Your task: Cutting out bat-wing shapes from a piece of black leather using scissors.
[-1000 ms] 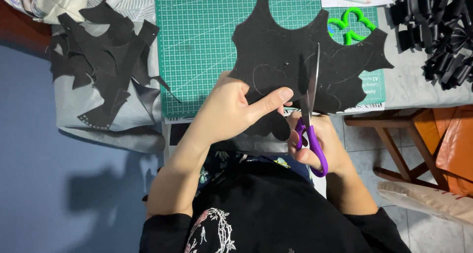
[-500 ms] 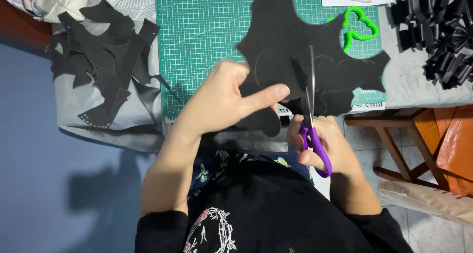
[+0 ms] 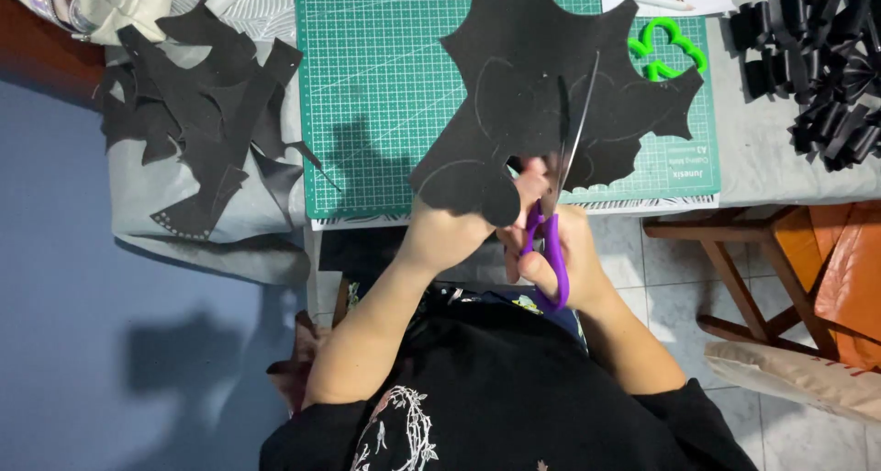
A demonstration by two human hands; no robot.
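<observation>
Gripping the purple-handled scissors (image 3: 553,223), the right hand (image 3: 560,260) sits low in the centre of the frame, fingers closed through the loops, with the blades pointing up the picture and parted in a narrow V across the black sheet (image 3: 551,95). The left hand (image 3: 450,232) lies just to its left, fingers curled under a rounded lobe at the sheet's lower edge, so the grip itself is mostly hidden by the material; the thumb side shows at the lobe's rim. Both forearms rise from the dark printed shirt (image 3: 496,416) at the bottom of the frame.

Compared with half a second ago, the left index finger no longer lies stretched out on top of the sheet, and the sheet has turned and slid so that its lobe now covers that hand.

Beyond the hands, the sheet, marked with faint traced outlines, spreads over the green cutting mat (image 3: 367,85) in the upper centre. A green cutter-shaped template (image 3: 668,49) peeks out at the sheet's upper right edge. Black offcuts (image 3: 197,113) lie heaped on grey cloth at the upper left, and a pile of folded black bows (image 3: 817,67) fills the upper right corner. No container shows its contents.
</observation>
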